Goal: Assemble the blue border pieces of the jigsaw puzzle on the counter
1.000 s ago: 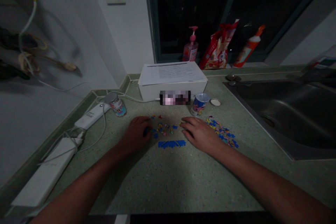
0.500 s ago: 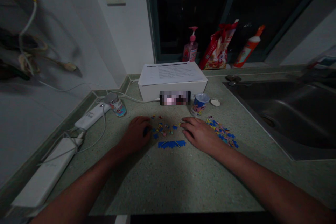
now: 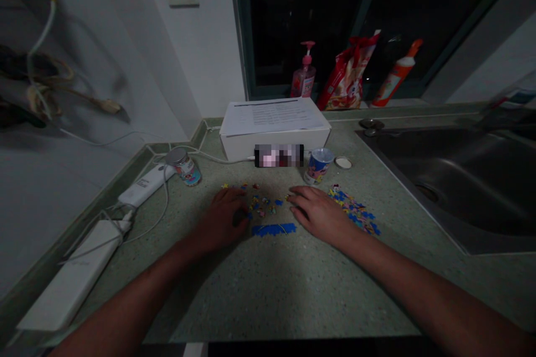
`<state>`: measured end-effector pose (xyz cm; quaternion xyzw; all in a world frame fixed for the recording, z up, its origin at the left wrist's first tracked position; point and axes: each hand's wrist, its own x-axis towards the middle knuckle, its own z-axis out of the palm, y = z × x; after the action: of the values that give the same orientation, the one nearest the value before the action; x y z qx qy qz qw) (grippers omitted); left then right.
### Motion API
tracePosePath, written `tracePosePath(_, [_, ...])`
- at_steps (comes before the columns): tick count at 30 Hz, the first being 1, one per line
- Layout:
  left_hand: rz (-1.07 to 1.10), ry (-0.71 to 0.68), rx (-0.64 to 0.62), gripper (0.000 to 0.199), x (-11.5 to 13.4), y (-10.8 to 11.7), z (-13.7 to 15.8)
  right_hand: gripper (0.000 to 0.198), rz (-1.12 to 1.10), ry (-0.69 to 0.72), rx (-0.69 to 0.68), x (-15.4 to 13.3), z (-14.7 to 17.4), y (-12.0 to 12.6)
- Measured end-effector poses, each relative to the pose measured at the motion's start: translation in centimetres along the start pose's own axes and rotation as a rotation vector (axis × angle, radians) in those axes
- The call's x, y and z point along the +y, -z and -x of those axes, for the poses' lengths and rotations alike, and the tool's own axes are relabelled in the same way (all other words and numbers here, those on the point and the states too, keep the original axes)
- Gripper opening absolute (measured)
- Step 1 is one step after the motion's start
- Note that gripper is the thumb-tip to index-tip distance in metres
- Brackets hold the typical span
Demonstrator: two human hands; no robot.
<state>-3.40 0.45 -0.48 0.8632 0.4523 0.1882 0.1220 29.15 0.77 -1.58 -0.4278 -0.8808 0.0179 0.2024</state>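
Observation:
Blue joined jigsaw puzzle pieces (image 3: 273,229) form a short strip on the counter. Above it lies a loose scatter of small puzzle pieces (image 3: 262,213), blue, yellow and multicoloured. My left hand (image 3: 224,215) is at the scatter's left side, its thumb apart from the bent fingers; a small piece under the fingertips cannot be ruled out. My right hand (image 3: 320,212) rests on the counter to the right, fingers apart, fingertips beside a small yellowish piece (image 3: 287,198). Beyond that hand spreads a larger pile of puzzle pieces (image 3: 355,212), partly covered by the wrist.
An open printed cup (image 3: 319,167) stands behind my right hand, near a round lid (image 3: 343,163). A lidded jar (image 3: 186,168) is at left. A phone (image 3: 279,155) leans on a white box (image 3: 274,139). Power strips (image 3: 75,273) lie left, a sink (image 3: 460,178) right.
My left hand has shifted slightly, its thumb moving right toward the strip's left end. A yellow piece now shows behind its fingers. My right hand has stayed in place.

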Motion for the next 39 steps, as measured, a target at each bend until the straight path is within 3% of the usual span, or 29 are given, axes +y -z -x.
tracePosePath(8, [0.015, 0.021, 0.052, 0.014, 0.0, -1.1, -0.2, 0.025, -0.015, 0.019, 0.01, -0.7, -0.2, 0.5])
tracePosePath(21, [-0.042, -0.064, 0.019, 0.015, 0.7, 0.1, -0.1, 0.026, -0.052, 0.013, 0.032, -0.6, -0.1, 0.7])
tracePosePath(39, [0.026, 0.045, 0.018, 0.017, 0.2, -0.8, -0.1, 0.026, -0.05, 0.002, 0.03, -0.6, -0.1, 0.7])
